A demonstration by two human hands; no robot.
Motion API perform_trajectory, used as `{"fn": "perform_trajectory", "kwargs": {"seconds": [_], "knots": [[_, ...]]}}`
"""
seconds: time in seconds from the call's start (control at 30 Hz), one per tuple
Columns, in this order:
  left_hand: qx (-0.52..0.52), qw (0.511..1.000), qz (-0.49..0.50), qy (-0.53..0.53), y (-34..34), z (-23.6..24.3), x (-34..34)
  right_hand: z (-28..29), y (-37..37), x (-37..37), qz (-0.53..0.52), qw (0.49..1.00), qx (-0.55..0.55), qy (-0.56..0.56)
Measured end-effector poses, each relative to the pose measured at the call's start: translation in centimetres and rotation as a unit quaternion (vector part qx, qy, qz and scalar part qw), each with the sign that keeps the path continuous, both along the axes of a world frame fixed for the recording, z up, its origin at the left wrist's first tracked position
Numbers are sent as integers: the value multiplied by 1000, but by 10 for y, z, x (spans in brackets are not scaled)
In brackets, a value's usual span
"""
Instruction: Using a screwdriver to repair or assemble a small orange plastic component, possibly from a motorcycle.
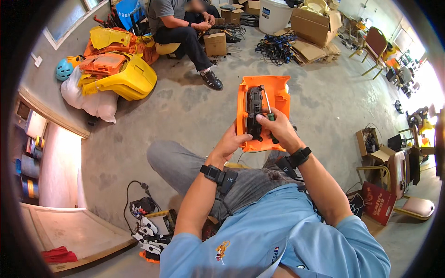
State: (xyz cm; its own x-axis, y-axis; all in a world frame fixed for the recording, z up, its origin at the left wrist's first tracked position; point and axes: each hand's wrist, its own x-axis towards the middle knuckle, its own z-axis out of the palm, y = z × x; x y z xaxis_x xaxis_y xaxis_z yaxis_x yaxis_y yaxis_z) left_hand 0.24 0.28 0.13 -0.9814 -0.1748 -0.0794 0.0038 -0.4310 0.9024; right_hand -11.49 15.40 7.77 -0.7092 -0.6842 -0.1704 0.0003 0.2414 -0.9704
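Note:
An orange plastic housing (277, 86) is held up in front of my lap, its hollow side facing me. A long black plastic part (254, 99) lies lengthwise inside it, along the left half. My left hand (228, 142) is closed on the housing's lower left edge, its thumb at the lower end of the black part. In my right hand (281, 129) is a screwdriver (271, 116) with a green handle, its shaft pointing up and away beside the black part. The right thumb presses near the black part's middle; some fingers are hidden behind the housing.
Yellow and orange plastic shells (121, 74) are piled on a white sack (95, 99) at the far left. Another person (183, 34) sits beyond. Black cables (276, 47) and cardboard boxes (311, 27) lie farther back. Electrical parts (150, 229) are near my left side.

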Motion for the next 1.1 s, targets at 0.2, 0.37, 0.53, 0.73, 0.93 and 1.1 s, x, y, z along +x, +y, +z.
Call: {"fn": "perform_trajectory", "kwargs": {"seconds": [0.2,0.37,0.53,0.73,0.93,1.1], "knots": [[-18,1000,-1,-17,3,10,4,5,-1,-1,-10,999,20,-27],[-18,1000,2,-17,5,5,2,-9,-3,-8,-49,999,7,-16],[13,1000,3,9,8,10,2,-16,-3,-6,-55,998,-32,-14],[3,1000,-9,14,5,11,3,-12,-5,-4,-69,997,-6,22],[-6,1000,-8,17,5,9,2,-20,-7,-9,-58,998,-12,32],[-18,1000,-14,21,5,3,2,-29,-11,-7,-95,993,-15,71]]}}
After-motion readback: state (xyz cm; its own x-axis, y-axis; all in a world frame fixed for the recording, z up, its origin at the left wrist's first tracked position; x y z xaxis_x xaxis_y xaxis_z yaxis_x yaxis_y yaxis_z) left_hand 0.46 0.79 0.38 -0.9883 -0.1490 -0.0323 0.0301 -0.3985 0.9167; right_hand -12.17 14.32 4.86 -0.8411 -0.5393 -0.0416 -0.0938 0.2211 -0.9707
